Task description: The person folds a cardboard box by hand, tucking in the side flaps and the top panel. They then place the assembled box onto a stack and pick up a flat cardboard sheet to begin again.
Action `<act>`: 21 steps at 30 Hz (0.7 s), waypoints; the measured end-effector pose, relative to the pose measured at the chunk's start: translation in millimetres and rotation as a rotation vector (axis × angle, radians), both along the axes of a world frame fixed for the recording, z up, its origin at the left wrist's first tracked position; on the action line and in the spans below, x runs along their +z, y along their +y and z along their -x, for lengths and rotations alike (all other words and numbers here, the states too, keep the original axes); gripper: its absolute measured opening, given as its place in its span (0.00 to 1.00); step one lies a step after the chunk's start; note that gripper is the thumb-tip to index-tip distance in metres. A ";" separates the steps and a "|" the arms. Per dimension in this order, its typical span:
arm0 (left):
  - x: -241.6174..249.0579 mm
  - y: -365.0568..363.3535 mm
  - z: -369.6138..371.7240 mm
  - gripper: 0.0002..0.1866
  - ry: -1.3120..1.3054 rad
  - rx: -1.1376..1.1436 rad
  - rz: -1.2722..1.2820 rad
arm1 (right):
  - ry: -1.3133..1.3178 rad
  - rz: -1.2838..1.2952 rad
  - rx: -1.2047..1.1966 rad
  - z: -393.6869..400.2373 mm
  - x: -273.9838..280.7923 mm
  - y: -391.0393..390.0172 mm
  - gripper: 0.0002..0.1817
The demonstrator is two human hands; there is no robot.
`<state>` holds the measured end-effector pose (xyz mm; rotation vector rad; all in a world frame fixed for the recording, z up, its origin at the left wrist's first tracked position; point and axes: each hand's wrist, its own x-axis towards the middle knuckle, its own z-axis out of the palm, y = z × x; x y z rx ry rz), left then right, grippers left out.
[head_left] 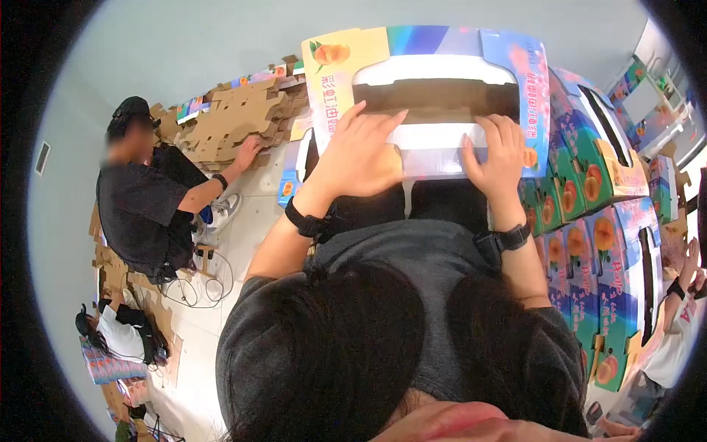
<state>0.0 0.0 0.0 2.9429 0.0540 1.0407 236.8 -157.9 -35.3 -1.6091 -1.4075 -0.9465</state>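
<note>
A printed cardboard fruit box (346,48) stands in front of me, with a wide cut-out window in the side facing up. Through the window its brown inside shows. My left hand (364,151) rests on the near left part of the box, thumb and fingers spread toward the window's edge. On the near right part lies my right hand (497,155), its thumb apart and its fingertips at the opening's rim. A white panel (434,135) spans the gap between both hands. The undersides of my fingers are hidden.
Stacked printed boxes (589,265) rise close on my right. A seated person (143,199) at the left reaches to a pile of flat brown cardboard (236,121). Cables (199,291) lie on the floor; another person (125,331) sits farther back. A person's arm (674,302) shows far right.
</note>
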 end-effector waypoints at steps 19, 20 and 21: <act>-8.6 -10.3 -15.0 0.23 -0.086 0.139 -0.026 | -0.003 -0.018 -0.045 4.0 -6.4 -4.3 0.20; -8.9 -10.6 -15.3 0.23 -0.090 0.140 -0.027 | 0.000 -0.015 -0.044 3.6 -7.2 -5.0 0.20; -9.5 -10.0 -16.0 0.23 -0.096 0.137 -0.030 | -0.003 -0.016 -0.049 3.4 -7.7 -5.2 0.20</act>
